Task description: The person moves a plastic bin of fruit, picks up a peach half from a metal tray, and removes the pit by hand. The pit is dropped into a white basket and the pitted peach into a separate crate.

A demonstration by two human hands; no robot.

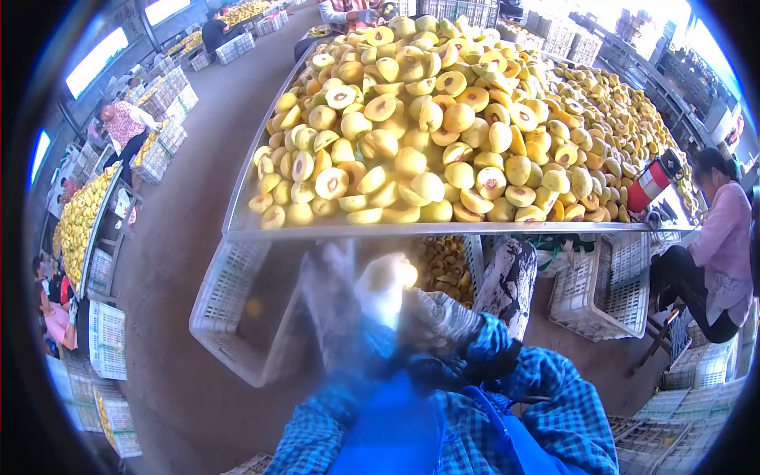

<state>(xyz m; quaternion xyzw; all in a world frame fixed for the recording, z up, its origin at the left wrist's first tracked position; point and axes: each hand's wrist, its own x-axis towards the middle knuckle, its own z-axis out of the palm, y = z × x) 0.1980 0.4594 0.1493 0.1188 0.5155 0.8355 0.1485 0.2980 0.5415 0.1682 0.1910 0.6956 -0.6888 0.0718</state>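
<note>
A large heap of halved yellow peaches (409, 160) lies on a metal-rimmed table (368, 230) before me, many with the red-brown pit hollow showing. Below the table's near edge, over my lap, my left hand (383, 282) in a pale glove is shut on a yellow peach piece (408, 275); glare and blur soften its outline. Close beside it on the right is my right hand (442, 314) in a grey knit glove, its fingers near the fruit. Whether it holds a tool or a piece is hidden by blur.
Under the table stand a white plastic crate (228, 297), a container of brownish peach pieces (448, 261) and another white crate (611, 297). A red and white container (653, 181) rests on the table at right. A person in pink (721, 243) sits at right; another is across the table.
</note>
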